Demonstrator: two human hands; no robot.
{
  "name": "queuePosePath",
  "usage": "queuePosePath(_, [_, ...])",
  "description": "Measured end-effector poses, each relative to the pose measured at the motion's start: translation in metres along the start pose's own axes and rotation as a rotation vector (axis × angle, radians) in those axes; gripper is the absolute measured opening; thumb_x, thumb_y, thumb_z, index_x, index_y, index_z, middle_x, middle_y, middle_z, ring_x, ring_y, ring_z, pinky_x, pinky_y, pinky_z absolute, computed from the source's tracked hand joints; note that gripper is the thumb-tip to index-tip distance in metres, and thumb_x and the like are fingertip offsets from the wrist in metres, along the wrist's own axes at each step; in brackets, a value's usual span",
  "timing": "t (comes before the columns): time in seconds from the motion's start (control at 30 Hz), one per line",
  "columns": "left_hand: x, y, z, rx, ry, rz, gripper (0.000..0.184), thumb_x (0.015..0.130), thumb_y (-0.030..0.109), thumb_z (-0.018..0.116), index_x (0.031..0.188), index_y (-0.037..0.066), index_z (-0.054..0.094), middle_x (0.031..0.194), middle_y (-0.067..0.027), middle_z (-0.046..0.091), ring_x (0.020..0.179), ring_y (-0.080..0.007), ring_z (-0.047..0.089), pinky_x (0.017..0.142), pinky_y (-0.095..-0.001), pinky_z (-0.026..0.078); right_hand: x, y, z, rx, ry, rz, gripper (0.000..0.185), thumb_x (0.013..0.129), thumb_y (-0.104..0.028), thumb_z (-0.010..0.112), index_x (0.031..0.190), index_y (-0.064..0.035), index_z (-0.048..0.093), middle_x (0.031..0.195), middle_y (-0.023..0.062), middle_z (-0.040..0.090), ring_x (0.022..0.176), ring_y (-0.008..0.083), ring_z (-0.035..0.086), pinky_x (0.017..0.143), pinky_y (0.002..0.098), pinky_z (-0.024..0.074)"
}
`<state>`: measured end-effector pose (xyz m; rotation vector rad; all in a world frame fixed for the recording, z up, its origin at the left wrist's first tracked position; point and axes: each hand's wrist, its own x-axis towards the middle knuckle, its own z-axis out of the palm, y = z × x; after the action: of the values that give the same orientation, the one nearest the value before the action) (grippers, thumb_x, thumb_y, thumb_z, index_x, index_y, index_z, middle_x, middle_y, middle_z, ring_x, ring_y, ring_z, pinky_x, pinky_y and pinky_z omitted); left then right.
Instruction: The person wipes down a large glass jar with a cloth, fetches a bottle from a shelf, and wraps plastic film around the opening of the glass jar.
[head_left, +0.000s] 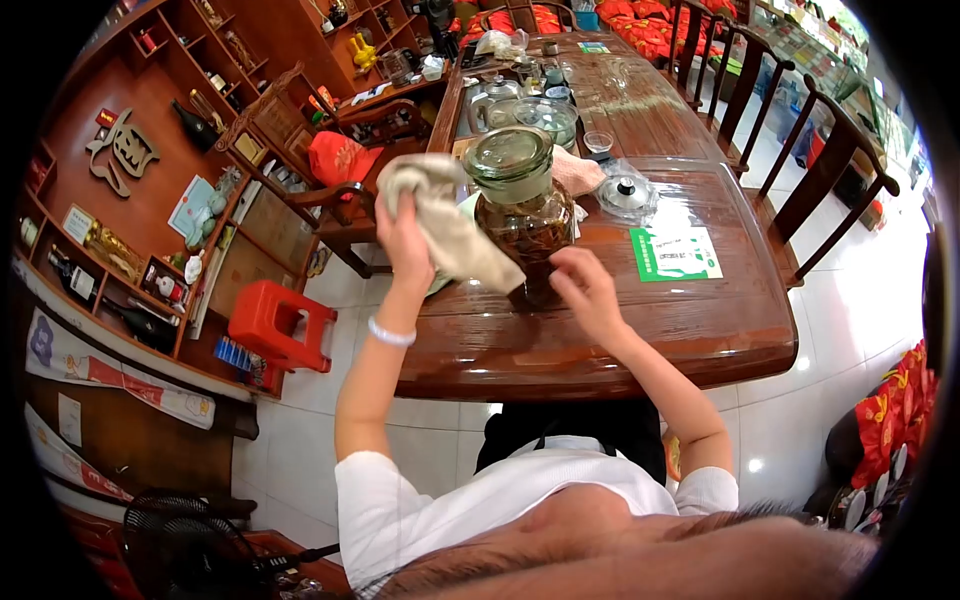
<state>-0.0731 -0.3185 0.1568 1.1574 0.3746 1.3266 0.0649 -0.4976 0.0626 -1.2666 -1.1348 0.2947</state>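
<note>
A beige cloth (455,232) hangs from my left hand (404,240), whose fingers are closed on it. The cloth is at the left side of a large glass jar (527,225) with a thick glass lid and dark contents, upright on the wooden table (600,345). My right hand (585,288) is at the lower right of the jar, its fingers curled near the glass; whether they touch it or hold anything is hard to make out. Behind the jar lies a pink cloth (577,172).
A green and white card (675,254) and a clear lid with a black knob (627,190) lie right of the jar. Glass teaware (535,118) stands behind it. Chairs (830,170) line the right side; a red stool (280,325) stands at left.
</note>
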Motion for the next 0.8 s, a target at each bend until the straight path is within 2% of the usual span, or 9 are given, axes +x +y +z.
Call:
queuePosePath(0.07, [0.031, -0.025, 0.008, -0.064, -0.072, -0.098, 0.029, 0.09, 0.024, 0.052, 0.111, 0.005, 0.048, 0.101, -0.009, 0.058, 0.085, -0.0157, 0.059, 0.074, -0.0273, 0.048, 0.01, 0.014, -0.006, 0.005, 0.129, 0.133, 0.023, 0.083, -0.007, 0.057, 0.105, -0.0006, 0.055, 0.108, 0.0091, 0.05, 0.087, 0.0162, 0.054, 0.071, 0.0257, 0.0455])
queuePosePath(0.1, [0.041, -0.044, 0.013, 0.062, -0.092, -0.145, 0.029, 0.089, 0.022, 0.052, 0.111, 0.003, 0.05, 0.101, -0.0088, 0.058, 0.087, -0.0144, 0.057, 0.075, -0.0263, 0.047, 0.014, 0.034, -0.007, 0.01, 0.153, 0.092, 0.037, 0.083, -0.013, 0.059, 0.116, -0.0009, 0.049, 0.114, 0.0121, 0.048, 0.098, 0.021, 0.051, 0.085, 0.0315, 0.041])
queuePosePath(0.13, [0.05, -0.061, 0.018, 0.188, -0.116, -0.191, 0.029, 0.089, 0.02, 0.053, 0.112, 0.002, 0.052, 0.102, -0.0087, 0.059, 0.088, -0.0131, 0.056, 0.076, -0.0253, 0.045, 0.014, 0.048, -0.005, -0.003, 0.157, 0.087, 0.037, 0.083, -0.013, 0.059, 0.116, -0.0009, 0.049, 0.114, 0.0121, 0.048, 0.098, 0.021, 0.051, 0.085, 0.0315, 0.041])
queuePosePath(0.2, [0.073, -0.093, 0.007, 0.163, -0.229, -0.152, 0.029, 0.088, 0.018, 0.053, 0.111, 0.0, 0.053, 0.102, -0.0079, 0.059, 0.089, -0.0125, 0.055, 0.076, -0.025, 0.045, 0.014, 0.063, -0.002, -0.184, 0.136, 0.052, 0.058, 0.081, -0.021, 0.061, 0.129, -0.0015, 0.036, 0.126, 0.0181, 0.041, 0.114, 0.0289, 0.041, 0.097, 0.0375, 0.0311])
queuePosePath(0.23, [0.077, -0.091, 0.013, 0.156, -0.334, -0.113, 0.028, 0.088, 0.015, 0.053, 0.111, -0.001, 0.055, 0.102, -0.0071, 0.06, 0.089, -0.012, 0.054, 0.075, -0.0246, 0.044, 0.011, 0.059, -0.001, -0.117, 0.015, 0.196, 0.074, 0.082, -0.03, 0.06, 0.139, -0.0053, 0.019, 0.137, 0.0183, 0.028, 0.125, 0.0286, 0.029, 0.101, 0.0375, 0.0255])
queuePosePath(0.27, [0.08, -0.089, 0.016, 0.155, -0.339, -0.114, 0.028, 0.088, 0.015, 0.053, 0.111, -0.001, 0.055, 0.102, -0.0071, 0.06, 0.089, -0.012, 0.054, 0.075, -0.0246, 0.044, 0.01, 0.071, 0.007, -0.244, 0.046, 0.028, 0.08, 0.081, -0.031, 0.061, 0.139, -0.0023, 0.014, 0.136, 0.0218, 0.027, 0.126, 0.0313, 0.027, 0.103, 0.0389, 0.0226])
queuePosePath(0.43, [0.087, -0.099, -0.001, 0.422, -0.509, -0.222, 0.03, 0.086, 0.007, 0.05, 0.114, -0.003, 0.054, 0.1, -0.0057, 0.06, 0.086, -0.0142, 0.056, 0.077, -0.0261, 0.045, 0.006, 0.069, 0.025, -0.331, 0.11, 0.017, 0.09, 0.078, -0.03, 0.065, 0.138, 0.0026, 0.006, 0.138, 0.0228, 0.024, 0.128, 0.0328, 0.024, 0.105, 0.0381, 0.0203])
queuePosePath(0.6, [0.041, -0.138, -0.032, 0.238, -0.296, -0.488, 0.032, 0.086, 0.005, 0.049, 0.116, -0.003, 0.051, 0.104, -0.0071, 0.059, 0.09, -0.0146, 0.055, 0.079, -0.0261, 0.044, 0.007, 0.073, 0.021, -0.357, 0.076, -0.029, 0.091, 0.077, -0.023, 0.068, 0.138, 0.0025, 0.006, 0.138, 0.0241, 0.021, 0.128, 0.0357, 0.024, 0.104, 0.0382, 0.0214])
queuePosePath(0.8, [-0.004, -0.161, -0.047, 0.282, -0.113, -0.254, 0.037, 0.086, 0.002, 0.045, 0.122, -0.004, 0.045, 0.114, -0.0109, 0.054, 0.101, -0.0167, 0.051, 0.086, -0.0265, 0.041, 0.008, 0.075, 0.025, -0.334, 0.089, -0.053, 0.092, 0.075, -0.015, 0.069, 0.138, 0.0015, 0.003, 0.139, 0.0236, 0.02, 0.127, 0.0361, 0.024, 0.104, 0.0384, 0.0226])
